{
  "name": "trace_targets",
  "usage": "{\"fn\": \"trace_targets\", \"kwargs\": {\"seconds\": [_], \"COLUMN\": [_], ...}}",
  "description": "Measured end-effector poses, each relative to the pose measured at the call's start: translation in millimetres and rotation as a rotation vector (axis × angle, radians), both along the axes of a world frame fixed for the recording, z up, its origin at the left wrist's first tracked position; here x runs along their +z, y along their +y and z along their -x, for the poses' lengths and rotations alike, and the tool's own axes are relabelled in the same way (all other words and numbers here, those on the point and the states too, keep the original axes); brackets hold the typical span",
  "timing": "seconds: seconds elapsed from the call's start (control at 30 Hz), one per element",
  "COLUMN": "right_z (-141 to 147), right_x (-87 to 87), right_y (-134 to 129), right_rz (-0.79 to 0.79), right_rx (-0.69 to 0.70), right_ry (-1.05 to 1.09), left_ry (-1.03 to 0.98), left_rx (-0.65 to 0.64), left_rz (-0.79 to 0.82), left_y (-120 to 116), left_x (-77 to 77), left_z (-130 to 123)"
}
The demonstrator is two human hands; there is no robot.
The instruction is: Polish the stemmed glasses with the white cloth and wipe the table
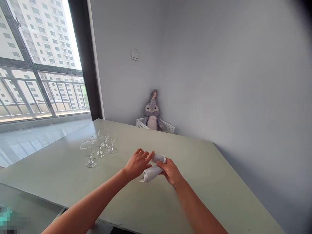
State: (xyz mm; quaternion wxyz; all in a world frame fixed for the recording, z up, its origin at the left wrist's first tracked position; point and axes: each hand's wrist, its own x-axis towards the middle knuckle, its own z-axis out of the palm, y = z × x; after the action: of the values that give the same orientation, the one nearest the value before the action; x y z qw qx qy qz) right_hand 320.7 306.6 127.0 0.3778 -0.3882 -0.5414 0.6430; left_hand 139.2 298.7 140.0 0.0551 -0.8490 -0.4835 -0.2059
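A clear glass (158, 158) is between my hands above the table, tilted, with its lower end partly hidden by fingers and cloth. My left hand (138, 163) is at its left side, index finger and thumb around the glass and the other fingers loosely bent. In my right hand (170, 170) is a white cloth (152, 173), pressed against the glass on the right; a rolled end of the cloth hangs toward the left. Several clear stemmed glasses stand upright in a group on the left of the table, the nearest glass (87, 149) in front.
The pale green table (195, 175) spans the view and ends near the grey wall (231, 81). Behind its far edge, a plush rabbit (152, 113) sits in a white perforated basket (169, 127). A large window (41, 65) is at the left.
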Motion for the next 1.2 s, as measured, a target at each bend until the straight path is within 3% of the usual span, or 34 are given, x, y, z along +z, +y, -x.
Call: {"fn": "trace_targets", "kwargs": {"seconds": [0.03,0.1,0.17,0.23,0.27,0.33,0.43,0.5,0.57,0.63,0.7,0.73,0.77,0.87,0.93,1.03,1.2], "right_z": [0,-5,-13,-20,-22,-21,-11,-7,-8,-14,-19,-20,-20,-12,-5,-2,-16], "right_x": [-0.1,2.8,7.9,12.0,13.2,13.8,13.6,15.2,18.3,21.6,23.8,24.2,24.1,21.6,19.4,19.2,30.8], "right_y": [0,-2,-5,-6,-5,-1,0,-4,-10,-15,-16,-16,-15,-14,-17,-26,-26], "right_rz": [0.004,-0.102,-0.23,-0.268,-0.258,-0.187,0.013,0.041,-0.088,-0.225,-0.259,-0.24,-0.195,0.031,0.126,-0.037,-0.555], "right_rx": [-0.004,0.077,0.199,0.296,0.301,0.203,0.015,-0.01,0.026,0.1,0.177,0.174,0.136,-0.031,-0.049,0.018,0.158], "right_ry": [0.032,0.0,-0.112,-0.186,-0.187,-0.131,0.043,0.101,0.029,-0.091,-0.155,-0.151,-0.125,0.06,0.172,0.096,-0.373], "left_ry": [0.009,-0.019,-0.062,-0.078,-0.08,-0.075,-0.019,0.023,0.006,-0.024,-0.037,-0.038,-0.033,0.001,0.022,-0.02,-0.218], "left_rx": [0.003,-0.032,-0.139,-0.278,-0.3,-0.226,-0.042,-0.001,-0.011,-0.144,-0.279,-0.285,-0.246,-0.021,0.014,-0.064,-0.175], "left_rz": [-0.047,0.02,0.27,0.546,0.599,0.447,-0.015,-0.115,-0.018,0.227,0.425,0.423,0.346,-0.092,-0.271,-0.265,0.219], "left_y": [1,4,6,6,5,0,-6,-7,-5,-4,-6,-8,-10,-18,-18,-10,-4], "left_x": [-2.3,-1.2,6.9,17.0,20.7,22.9,15.6,11.3,13.2,20.6,28.2,30.2,30.3,20.4,10.7,3.5,17.2], "left_z": [-1,3,10,14,13,5,-12,-15,-9,1,8,8,5,-7,-12,-5,12]}}
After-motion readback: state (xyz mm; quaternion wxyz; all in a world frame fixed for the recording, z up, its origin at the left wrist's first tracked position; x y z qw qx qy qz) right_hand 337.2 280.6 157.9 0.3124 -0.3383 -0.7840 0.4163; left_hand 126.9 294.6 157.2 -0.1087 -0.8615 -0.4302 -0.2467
